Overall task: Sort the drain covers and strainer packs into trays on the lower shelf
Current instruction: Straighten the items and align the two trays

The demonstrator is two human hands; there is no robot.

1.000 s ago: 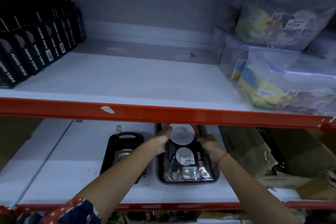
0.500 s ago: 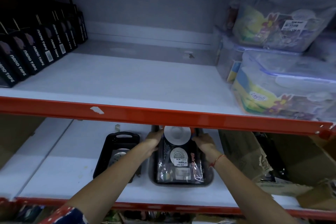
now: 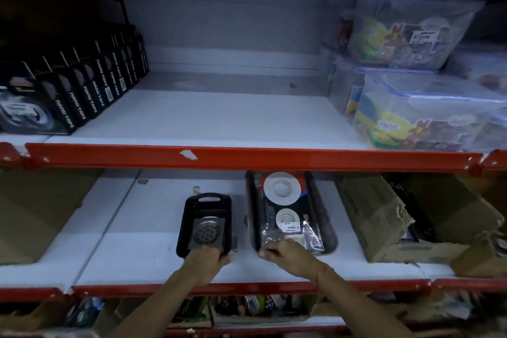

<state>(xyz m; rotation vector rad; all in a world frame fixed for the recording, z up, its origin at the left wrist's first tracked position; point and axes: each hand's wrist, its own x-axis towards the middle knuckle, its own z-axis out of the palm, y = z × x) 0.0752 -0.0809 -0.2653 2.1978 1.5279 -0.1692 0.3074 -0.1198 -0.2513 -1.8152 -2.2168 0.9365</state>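
Two black trays stand side by side on the lower shelf (image 3: 153, 255). The smaller left tray (image 3: 189, 217) holds a square metal drain cover (image 3: 207, 232). My left hand (image 3: 204, 261) grips that tray's near end. The wider right tray (image 3: 323, 225) holds a clear strainer pack (image 3: 285, 214) with white round strainers and a barcode label. My right hand (image 3: 285, 252) rests at the near edge of the right tray, fingers curled over the rim and the pack's lower end; it is blurred, so the exact grip is unclear.
A torn cardboard box (image 3: 397, 222) sits right of the trays, another carton (image 3: 41, 214) at the left. The red shelf beam (image 3: 247, 158) overhangs the trays. Above it stand black nano tape boxes (image 3: 82, 90) and plastic containers (image 3: 428, 115).
Both hands pulled back from the far sides of the right tray toward the shelf front. The left hand shifted over to the small tray's near end; the right hand now sits at the right tray's near edge.
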